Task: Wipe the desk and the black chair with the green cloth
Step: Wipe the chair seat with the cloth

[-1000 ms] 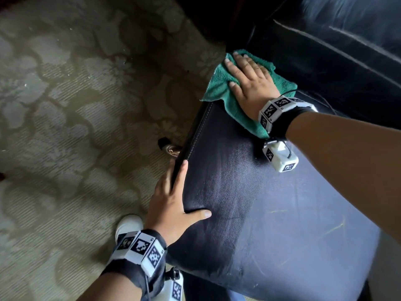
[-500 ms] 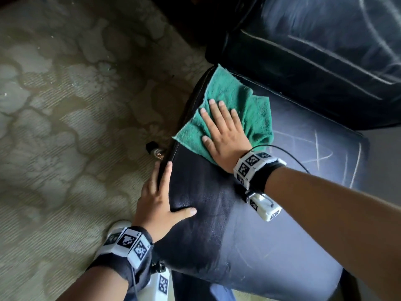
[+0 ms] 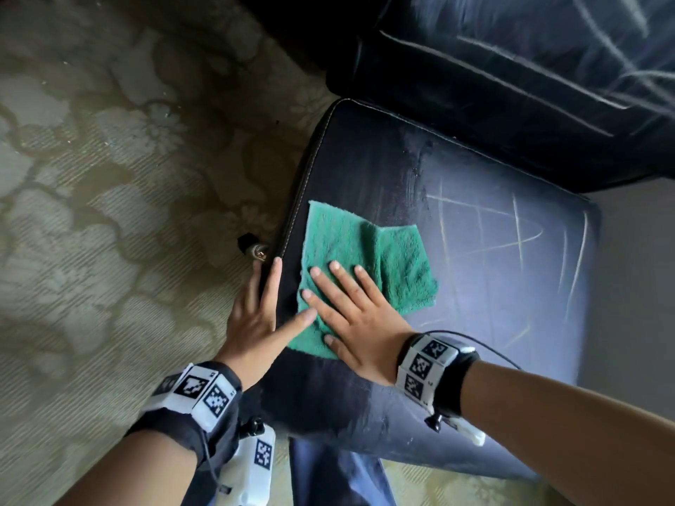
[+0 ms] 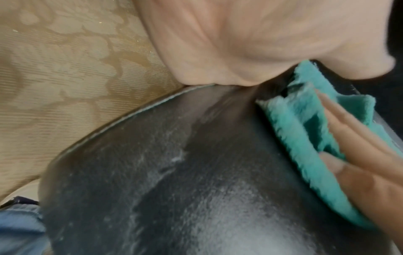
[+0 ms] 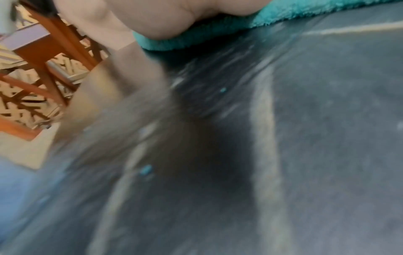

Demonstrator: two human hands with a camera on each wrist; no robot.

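The green cloth (image 3: 369, 264) lies flat on the black chair seat (image 3: 485, 297), near its left edge. My right hand (image 3: 347, 312) presses down on the cloth's near half with straight, spread fingers. My left hand (image 3: 259, 315) rests flat on the seat's left edge, fingers straight along the side, thumb reaching to the cloth. In the left wrist view the cloth (image 4: 309, 138) shows under my right fingers (image 4: 357, 134) on the dusty seat (image 4: 196, 189). The right wrist view is blurred; the cloth (image 5: 294, 15) shows under my palm.
The chair's black backrest (image 3: 511, 78) rises behind the seat. Pale scratch lines mark the seat's right part. A patterned beige carpet (image 3: 109, 213) covers the floor on the left, with a chair caster (image 3: 254, 248) beside the seat. A wooden frame (image 5: 43, 57) stands nearby.
My right hand has dragged the cloth from the seat's far left corner toward me, down to my left hand. The left hand has stayed on the seat's edge.
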